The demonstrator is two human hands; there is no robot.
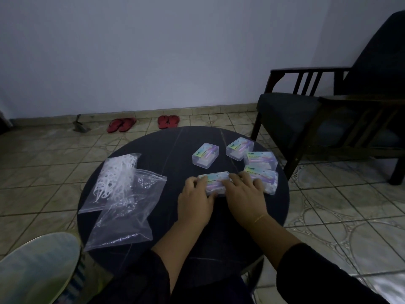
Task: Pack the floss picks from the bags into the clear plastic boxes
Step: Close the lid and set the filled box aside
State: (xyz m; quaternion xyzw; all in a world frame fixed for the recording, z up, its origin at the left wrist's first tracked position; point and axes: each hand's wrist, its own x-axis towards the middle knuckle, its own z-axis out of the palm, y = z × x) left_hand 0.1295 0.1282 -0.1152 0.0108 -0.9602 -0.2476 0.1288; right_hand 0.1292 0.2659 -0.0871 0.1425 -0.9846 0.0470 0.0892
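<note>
My left hand [195, 199] and right hand [245, 194] grasp one clear box [215, 183] from either end on the round dark surface [166, 148]; two bags [122, 194] — one holding white floss picks [116, 174] — lie left; four closed boxes [241, 156] lie beyond, right.

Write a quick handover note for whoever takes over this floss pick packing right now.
Left hand and right hand both grip one clear plastic box with a pastel label on the round dark table.
Four more labelled clear boxes lie at far right; whether they are filled, cannot tell.
White floss picks sit in a clear zip bag at left; a second clear bag overlaps it, nearly empty.
Left: pack the remaining picks.
</note>
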